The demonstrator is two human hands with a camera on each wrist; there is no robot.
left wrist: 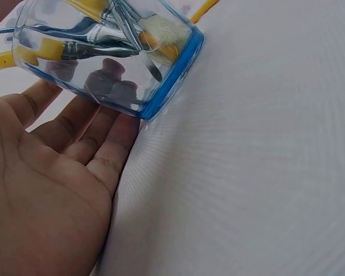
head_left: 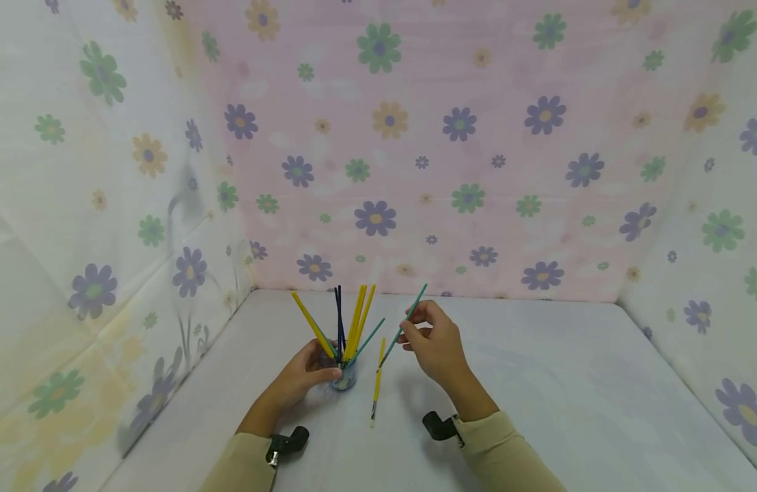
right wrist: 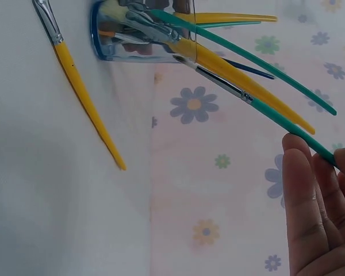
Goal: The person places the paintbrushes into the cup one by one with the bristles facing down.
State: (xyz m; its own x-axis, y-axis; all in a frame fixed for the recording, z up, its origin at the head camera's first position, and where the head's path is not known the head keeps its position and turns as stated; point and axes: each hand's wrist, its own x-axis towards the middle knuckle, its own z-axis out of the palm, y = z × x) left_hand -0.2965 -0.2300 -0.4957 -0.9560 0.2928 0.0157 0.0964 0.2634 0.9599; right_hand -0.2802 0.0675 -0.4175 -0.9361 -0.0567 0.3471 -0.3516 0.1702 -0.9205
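Note:
My left hand (head_left: 295, 379) grips a clear glass (head_left: 348, 381) with a blue base (left wrist: 173, 77), the thumb on its near side. Inside stand several paintbrushes, bristles down, with yellow (head_left: 355, 321), dark blue (head_left: 339, 314) and green (head_left: 371, 333) handles fanning out above the rim. To the right of the glass, my right hand (head_left: 438, 348) pinches a thin green paintbrush (right wrist: 276, 118) by its handle, the tip slanting down toward the left. Below that tip, a yellow paintbrush (head_left: 376, 388) lies on the white table, its bristles toward me.
The white table (head_left: 569, 396) is enclosed by flower-patterned cloth at the back (head_left: 428, 198) and on both sides. A black wrist mount sits at each cuff, the left mount (head_left: 289, 442) and the right mount (head_left: 440, 426).

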